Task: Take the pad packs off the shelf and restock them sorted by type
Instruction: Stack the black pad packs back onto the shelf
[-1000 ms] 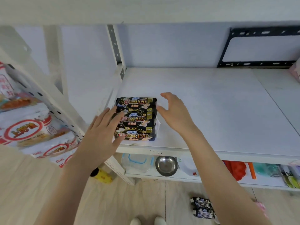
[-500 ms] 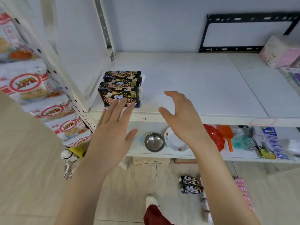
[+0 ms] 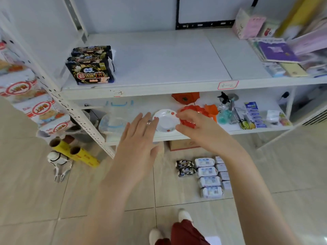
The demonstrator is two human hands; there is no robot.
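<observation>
1. Both hands have drawn back from the black pad packs (image 3: 92, 66), and the view has tipped down. The packs now sit in the upper left of the frame, while the hands are at the centre.
2. The black pad packs stand in a short row near the left end of the upper shelf (image 3: 159, 86), close to its front edge. They are well apart from both hands.
3. The left hand (image 3: 139, 138) is at centre frame, below and to the right of those packs. Its fingers are straight and slightly spread, and it holds nothing.
4. The right hand (image 3: 196, 128) is just right of it. Its fingers are loosely bent and nothing is gripped in them.
5. Between the fingertips of the two hands shows a white dish (image 3: 166, 122) on the lower shelf. A red plastic item (image 3: 192, 110) sits behind the right hand.
6. On the floor, in the lower middle of the frame, lie two more black packs (image 3: 184, 167). Just to their right is a column of pale blue packs (image 3: 208, 177). All of these are below the right forearm and apart from the hands.
7. Yellow rolls (image 3: 79, 154) lie on the floor at lower left.
</observation>
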